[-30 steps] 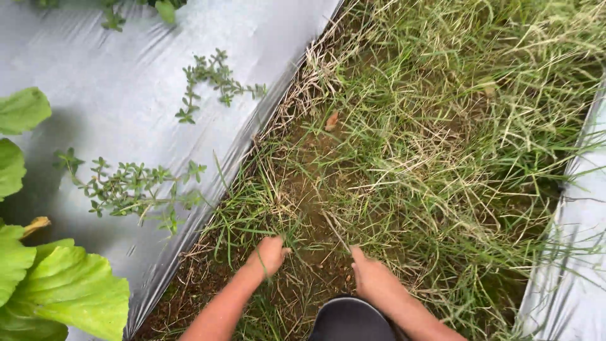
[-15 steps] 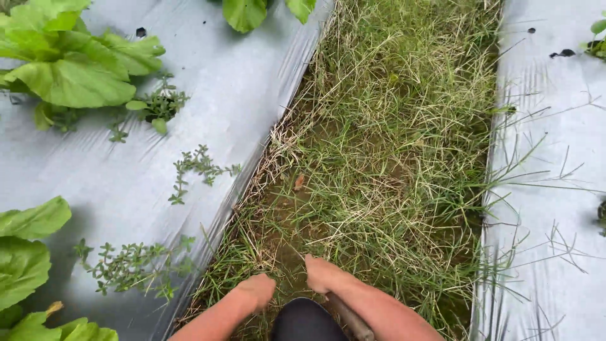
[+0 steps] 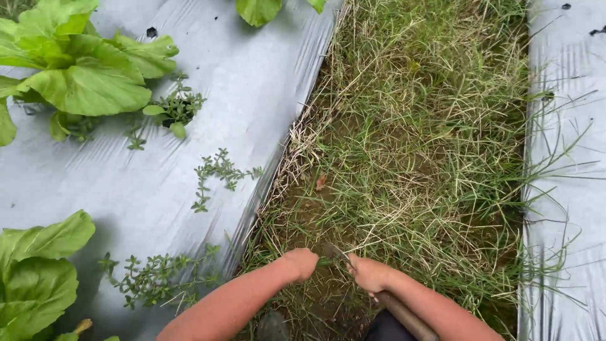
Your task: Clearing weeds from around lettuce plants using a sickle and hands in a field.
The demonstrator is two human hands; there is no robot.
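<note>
silver-grey plastic sheeting (image 3: 189,158) covers the bed on the left, with leafy plants poking through it: one big green plant (image 3: 69,69) at the far left, a second (image 3: 38,271) at the near left edge, and the leaf tips of a third (image 3: 262,9) at the far edge. three small sprigs of weed (image 3: 218,173) lie or grow on the sheet, one far by a hole, one in the middle, one near by the person's arm. right of the sheet runs a strip of grass (image 3: 416,145), long and partly dry, with bare brown soil (image 3: 303,215) showing along its left side near the person. the left hand (image 3: 300,262) is closed in a fist on a tuft of grass at the near edge of the soil. just to its right the right hand (image 3: 369,275) is closed around the wooden handle of a small hand tool (image 3: 338,254), whose dark metal blade points left and sits between the two hands, close to the left fist and low in the grass. further right a second sheet of the same plastic (image 3: 568,189) covers the next bed, with grass blades spilling over its edge. it is all outdoors, in daylight, on the ground.
</note>
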